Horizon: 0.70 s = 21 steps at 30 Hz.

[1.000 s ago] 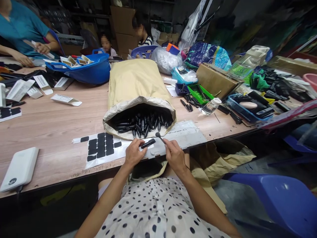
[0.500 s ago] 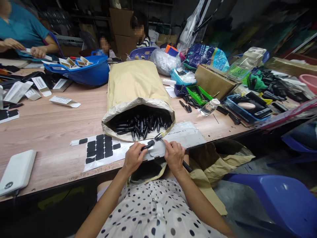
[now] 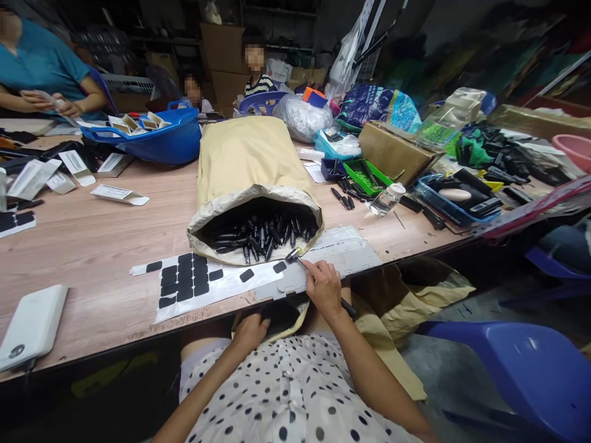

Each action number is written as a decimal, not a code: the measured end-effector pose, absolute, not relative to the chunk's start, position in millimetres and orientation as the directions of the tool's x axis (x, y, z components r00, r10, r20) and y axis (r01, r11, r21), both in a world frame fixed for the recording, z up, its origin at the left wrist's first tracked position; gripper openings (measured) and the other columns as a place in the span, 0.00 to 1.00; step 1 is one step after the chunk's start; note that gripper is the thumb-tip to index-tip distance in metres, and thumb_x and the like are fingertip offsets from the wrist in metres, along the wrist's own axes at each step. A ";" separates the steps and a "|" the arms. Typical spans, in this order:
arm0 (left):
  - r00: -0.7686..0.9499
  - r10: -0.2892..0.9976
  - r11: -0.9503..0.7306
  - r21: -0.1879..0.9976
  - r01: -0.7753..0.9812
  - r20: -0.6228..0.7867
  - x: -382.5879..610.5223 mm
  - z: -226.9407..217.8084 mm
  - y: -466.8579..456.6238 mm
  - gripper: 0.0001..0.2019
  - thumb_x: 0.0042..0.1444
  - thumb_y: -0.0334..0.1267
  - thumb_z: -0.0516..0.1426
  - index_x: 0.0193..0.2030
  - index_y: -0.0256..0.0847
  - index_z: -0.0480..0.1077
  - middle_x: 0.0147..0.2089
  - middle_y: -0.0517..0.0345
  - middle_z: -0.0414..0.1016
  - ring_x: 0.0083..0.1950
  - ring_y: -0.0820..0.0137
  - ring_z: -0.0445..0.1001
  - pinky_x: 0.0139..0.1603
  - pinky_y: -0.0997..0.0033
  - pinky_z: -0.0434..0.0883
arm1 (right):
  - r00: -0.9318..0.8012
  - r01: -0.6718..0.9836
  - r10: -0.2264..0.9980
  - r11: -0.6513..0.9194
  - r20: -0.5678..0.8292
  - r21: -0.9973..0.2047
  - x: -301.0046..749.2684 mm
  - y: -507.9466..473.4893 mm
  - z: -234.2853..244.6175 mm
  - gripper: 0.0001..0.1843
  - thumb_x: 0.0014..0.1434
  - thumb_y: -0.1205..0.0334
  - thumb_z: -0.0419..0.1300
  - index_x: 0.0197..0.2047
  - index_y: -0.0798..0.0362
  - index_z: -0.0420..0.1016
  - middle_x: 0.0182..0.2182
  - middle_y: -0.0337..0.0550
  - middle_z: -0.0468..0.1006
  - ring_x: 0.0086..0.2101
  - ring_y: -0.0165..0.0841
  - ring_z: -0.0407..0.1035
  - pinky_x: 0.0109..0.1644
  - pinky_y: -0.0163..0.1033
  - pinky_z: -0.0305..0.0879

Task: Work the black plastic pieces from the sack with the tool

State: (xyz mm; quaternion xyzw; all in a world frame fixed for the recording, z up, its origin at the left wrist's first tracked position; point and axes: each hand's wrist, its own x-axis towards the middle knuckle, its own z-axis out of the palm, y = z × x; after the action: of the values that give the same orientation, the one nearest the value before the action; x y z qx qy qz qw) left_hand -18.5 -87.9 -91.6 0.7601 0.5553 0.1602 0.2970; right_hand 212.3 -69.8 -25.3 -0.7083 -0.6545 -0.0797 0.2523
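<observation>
My right hand [image 3: 324, 286] is closed around a small hammer [image 3: 295, 256]. Its metal head rests by the grey board [image 3: 323, 253] at the table edge, and the black handle end sticks out behind my wrist. My left hand [image 3: 250, 332] is low over my lap, at the mouth of an open paper sack [image 3: 300, 315] under the edge; most of its fingers are hidden. Ahead of both hands a tan sack [image 3: 252, 147] lies open towards me, with several slim black pen-like parts [image 3: 263, 237] inside. Black rounded pads [image 3: 185, 280] stick to a white sheet [image 3: 231, 284] left of the board.
A white power bank [image 3: 34, 326] lies at the left. Small white boxes [image 3: 120, 194] and a blue basin [image 3: 157, 141] stand beyond it. To the right are a clear bottle [image 3: 386, 198], a green tray [image 3: 367, 175] and a blue basket [image 3: 457, 203]. Co-workers sit across the table.
My left hand has dropped from the table edge to the sack on my lap. The black pen-like part it held is out of sight. My right hand keeps the hammer almost in place.
</observation>
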 end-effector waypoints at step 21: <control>-0.006 0.924 -0.168 0.421 0.891 0.381 -16.8 9.9 49.6 0.08 0.53 0.32 0.61 0.39 0.46 0.79 0.44 0.48 0.70 0.48 0.53 0.69 0.47 0.54 0.71 | 0.103 0.977 0.874 0.002 0.475 -0.215 210.8 -68.8 -30.4 0.23 0.61 0.73 0.54 0.53 0.44 0.80 0.33 0.44 0.72 0.36 0.37 0.60 0.38 0.40 0.51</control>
State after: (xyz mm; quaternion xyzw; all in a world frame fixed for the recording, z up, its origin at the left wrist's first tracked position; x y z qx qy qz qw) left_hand -16.8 49.6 9.9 0.7044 0.6444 0.2964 0.0280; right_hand 210.8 -68.8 -30.4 -0.6990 -0.6619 -0.1022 0.2506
